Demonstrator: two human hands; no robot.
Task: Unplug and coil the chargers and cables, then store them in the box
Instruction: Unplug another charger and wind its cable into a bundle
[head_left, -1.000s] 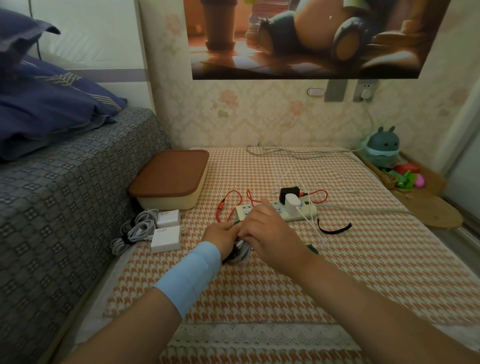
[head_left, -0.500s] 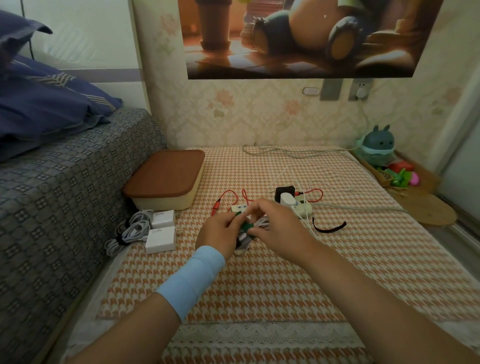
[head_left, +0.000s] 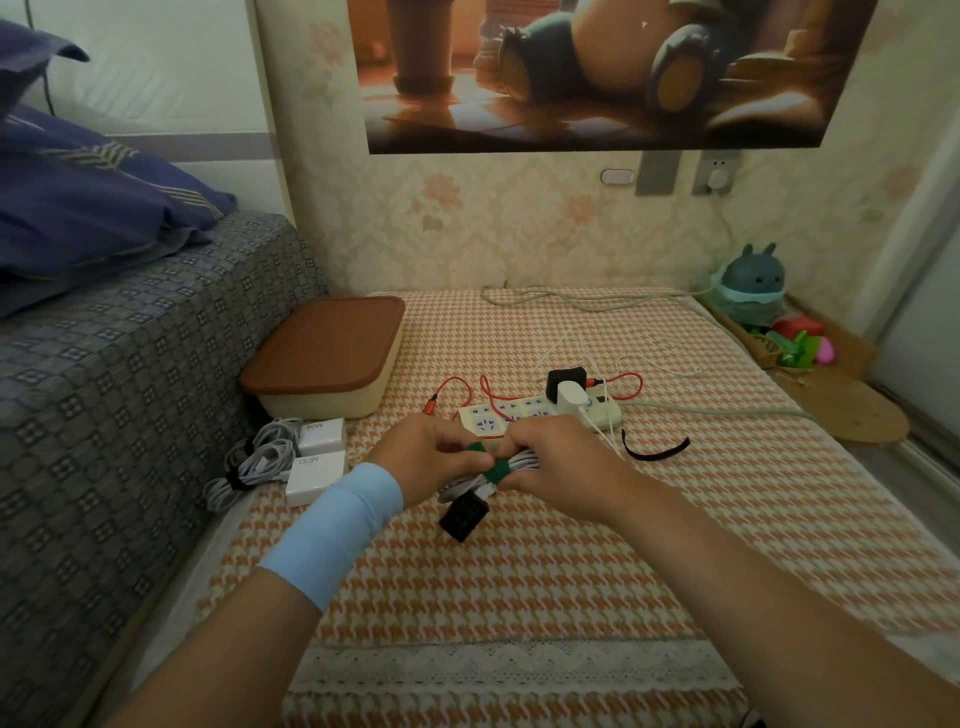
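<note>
- Both forearms reach forward from the bottom edge and meet above a checked orange-and-white tablecloth (head_left: 545, 587); the left wrist wears a pale blue band (head_left: 337, 525).
- The left hand (head_left: 426, 460) has curled fingers pinching the end of a green strap (head_left: 493, 470) that wraps a coiled white cable (head_left: 519, 462).
- The right hand (head_left: 563, 465) has its fingers closed round the right part of that cable bundle.
- The bundle is held between the hands, just in front of a white power strip (head_left: 540, 413) that has a black plug and a white plug in it.
- To the left, near the bed's edge, are two white chargers (head_left: 317, 467) beside tied grey cables (head_left: 254, 462), and behind them the box (head_left: 332, 384), its brown lid on.
- A loose black strap (head_left: 655, 452) lies just right of the hands; bare cloth stretches toward the viewer.
- The bundle's long axis runs left to right, rising slightly rightward; a black charger (head_left: 464, 515) hangs tilted from its left end.
</note>
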